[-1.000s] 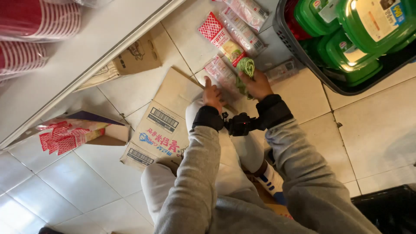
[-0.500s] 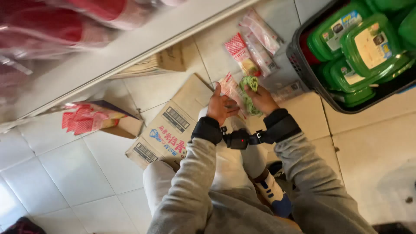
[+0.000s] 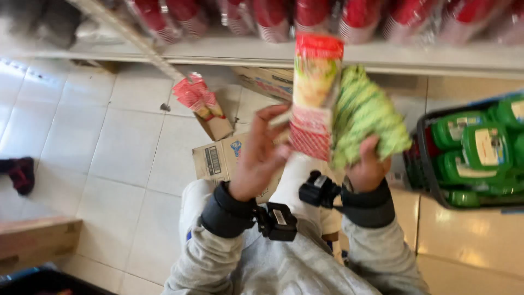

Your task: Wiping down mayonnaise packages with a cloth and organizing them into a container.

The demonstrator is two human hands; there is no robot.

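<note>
Left hand: your left hand [image 3: 261,158] grips the tall red-topped plastic snack packet [image 3: 314,98], fingers curled on its lower edge.
Right hand: your right hand [image 3: 368,166] clutches the blurred green crinkled packet [image 3: 365,117].
Position: both packets raised before the white shelf [image 3: 218,52].

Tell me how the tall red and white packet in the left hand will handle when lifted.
The red and white packet probably weighs little: the left hand holds it upright by its lower edge. It looks like thin film, so likely crinkly, perhaps slippery.
</note>
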